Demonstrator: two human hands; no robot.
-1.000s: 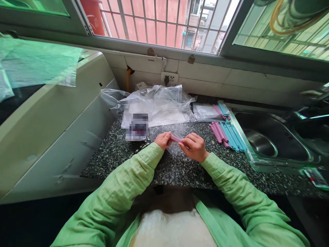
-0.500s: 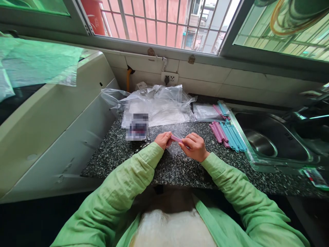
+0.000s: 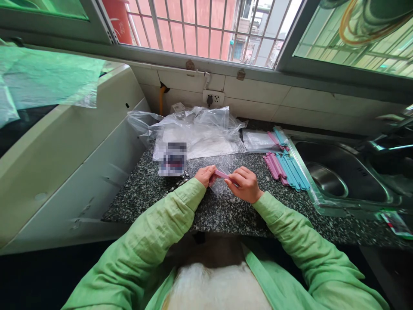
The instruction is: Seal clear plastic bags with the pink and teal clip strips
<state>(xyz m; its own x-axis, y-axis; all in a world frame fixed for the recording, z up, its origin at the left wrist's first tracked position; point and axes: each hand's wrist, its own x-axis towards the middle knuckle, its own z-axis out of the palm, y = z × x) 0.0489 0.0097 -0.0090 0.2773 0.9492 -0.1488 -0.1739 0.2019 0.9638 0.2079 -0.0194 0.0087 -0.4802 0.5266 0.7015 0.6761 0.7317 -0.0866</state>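
Over the speckled counter, my left hand (image 3: 205,176) pinches one end of a pink bag clip (image 3: 222,174). The fingers of my right hand (image 3: 243,184) close on the other end, so the clip spans between both hands. A small clear plastic bag (image 3: 218,187) hangs at the clip, partly behind my fingers; whether the clip is fastened on it cannot be made out. To the right lie several pink bag clips (image 3: 275,166) and several blue bag clips (image 3: 292,171) in rows. More clips rest behind them on a stack of clear bags (image 3: 260,141).
A large crumpled clear plastic sheet (image 3: 203,133) covers the back of the counter. In front of it lie a blurred-out packet (image 3: 172,160) and a beaded string (image 3: 178,184). A steel sink (image 3: 390,189) borders the right side, and a pale appliance (image 3: 80,159) stands left.
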